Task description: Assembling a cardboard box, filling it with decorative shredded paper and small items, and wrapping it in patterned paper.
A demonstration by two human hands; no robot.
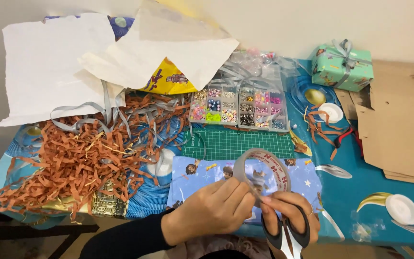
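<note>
At the six o'clock edge of the tabletop (360, 187), the left hand (212, 211) has its grip clenched on a roll of clear tape (260, 171), fingers pinching its lower rim. The right hand (291, 213) touches the same rim with its fingertips while its grip grasps black-handled scissors (283, 237), blades pointing toward six o'clock. The roll stands upright over a wrapped parcel in blue cartoon paper (197, 177). A green cutting mat (240, 144) lies at twelve o'clock from it, a bead organiser box (238, 105) beyond, and shredded brown paper (82, 158) at nine o'clock.
</note>
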